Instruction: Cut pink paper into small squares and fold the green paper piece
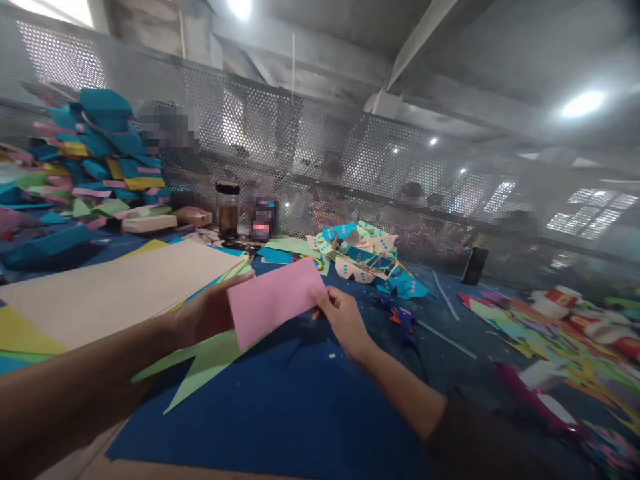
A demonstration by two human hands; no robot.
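Observation:
A pink paper rectangle [275, 300] is held up over the blue table covering, tilted with its right end higher. My left hand [207, 313] grips its left end from behind, with most of the fingers hidden by the paper. At the right edge, my right hand [343, 320] pinches the paper between thumb and curled fingers. Below the pink paper shows a green paper piece [213, 360] with a pointed, notched end; whether it rests on the table or hangs from my left hand, I cannot tell.
Large paper sheets [115, 280] lie stacked at left, near a heap of folded paper pieces [110, 160]. A jar [228, 210] and dotted paper shapes [360, 250] stand behind. A blue glue gun [403, 319], a maroon tool [543, 400] and colourful scraps [565, 333] lie at right.

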